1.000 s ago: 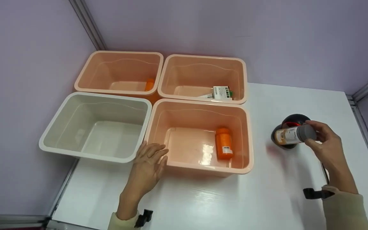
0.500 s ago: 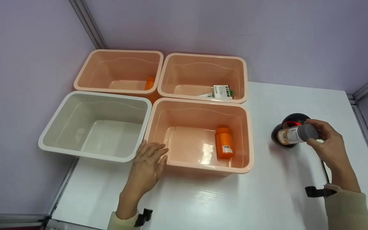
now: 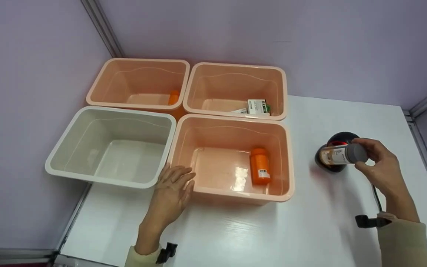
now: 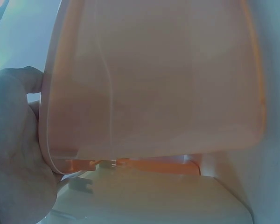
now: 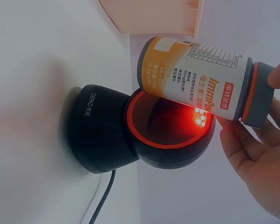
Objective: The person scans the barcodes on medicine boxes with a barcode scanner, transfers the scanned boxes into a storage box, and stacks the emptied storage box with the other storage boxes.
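Observation:
My right hand (image 3: pixel 384 168) pinches the dark grey cap of a vitamin C supplement bottle (image 3: pixel 335 155) between thumb and fingers. The bottle lies nearly level, its orange and white label (image 5: pixel 203 77) showing in the right wrist view. Right behind it stands a black barcode scanner (image 5: pixel 100 130) with a round head, a red ring and a lit red light. In the head view the bottle overlaps the scanner. My left hand (image 3: pixel 171 196) rests at the near left corner of the front pink bin (image 3: pixel 232 193), beside the white bin (image 3: pixel 100 178), with its fingers relaxed along the rim.
An orange bottle (image 3: pixel 260 166) lies in the front pink bin. Behind stand two more pink bins: the left one (image 3: pixel 137 106) holds an orange item (image 3: pixel 174 97), the right one (image 3: pixel 235 66) small boxes (image 3: pixel 257 106). A cable (image 5: pixel 102 198) runs from the scanner.
The bottle and my right hand have shifted slightly in front of the scanner, and the bottle's label shows at a slightly different angle. My left hand has stayed at the bin corner.

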{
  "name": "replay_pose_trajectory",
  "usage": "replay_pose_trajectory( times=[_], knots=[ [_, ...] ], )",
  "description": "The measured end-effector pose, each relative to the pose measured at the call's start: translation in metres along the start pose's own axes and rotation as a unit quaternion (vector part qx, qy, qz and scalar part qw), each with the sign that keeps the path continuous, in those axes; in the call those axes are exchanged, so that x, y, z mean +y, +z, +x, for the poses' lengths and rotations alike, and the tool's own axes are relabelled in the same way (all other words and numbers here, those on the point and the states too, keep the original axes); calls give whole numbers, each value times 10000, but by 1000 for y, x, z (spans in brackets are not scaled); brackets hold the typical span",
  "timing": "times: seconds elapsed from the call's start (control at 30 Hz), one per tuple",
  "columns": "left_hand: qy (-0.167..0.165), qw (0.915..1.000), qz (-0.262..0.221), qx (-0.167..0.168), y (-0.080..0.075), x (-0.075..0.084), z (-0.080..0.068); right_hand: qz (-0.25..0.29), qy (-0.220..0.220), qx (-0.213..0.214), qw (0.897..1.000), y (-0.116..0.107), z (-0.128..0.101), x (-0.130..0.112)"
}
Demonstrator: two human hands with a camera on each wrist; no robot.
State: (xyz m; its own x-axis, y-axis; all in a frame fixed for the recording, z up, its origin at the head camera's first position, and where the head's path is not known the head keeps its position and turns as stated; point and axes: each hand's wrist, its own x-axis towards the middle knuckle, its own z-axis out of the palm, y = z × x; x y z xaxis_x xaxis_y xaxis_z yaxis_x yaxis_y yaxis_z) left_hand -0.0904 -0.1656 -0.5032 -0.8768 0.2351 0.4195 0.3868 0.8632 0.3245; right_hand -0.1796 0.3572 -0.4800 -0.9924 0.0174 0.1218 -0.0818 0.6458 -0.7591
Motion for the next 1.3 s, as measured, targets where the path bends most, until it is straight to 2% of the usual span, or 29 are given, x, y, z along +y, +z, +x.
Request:
replay_pose_trajectory(
  times=[0.6,0.87,1.07,1.3],
  knots=[
    [-35,10000,-12,50,1,0,0,49,-319,-109,9994,-1,7,3],
    [17,9999,9,101,1,0,0,-80,-218,-178,9996,-1,12,4],
    [19,9999,7,107,1,0,0,-210,30,-251,9995,-2,12,-2],
    [11,10000,-13,92,1,0,0,-42,348,-136,9993,-5,16,-17]
  ],
)
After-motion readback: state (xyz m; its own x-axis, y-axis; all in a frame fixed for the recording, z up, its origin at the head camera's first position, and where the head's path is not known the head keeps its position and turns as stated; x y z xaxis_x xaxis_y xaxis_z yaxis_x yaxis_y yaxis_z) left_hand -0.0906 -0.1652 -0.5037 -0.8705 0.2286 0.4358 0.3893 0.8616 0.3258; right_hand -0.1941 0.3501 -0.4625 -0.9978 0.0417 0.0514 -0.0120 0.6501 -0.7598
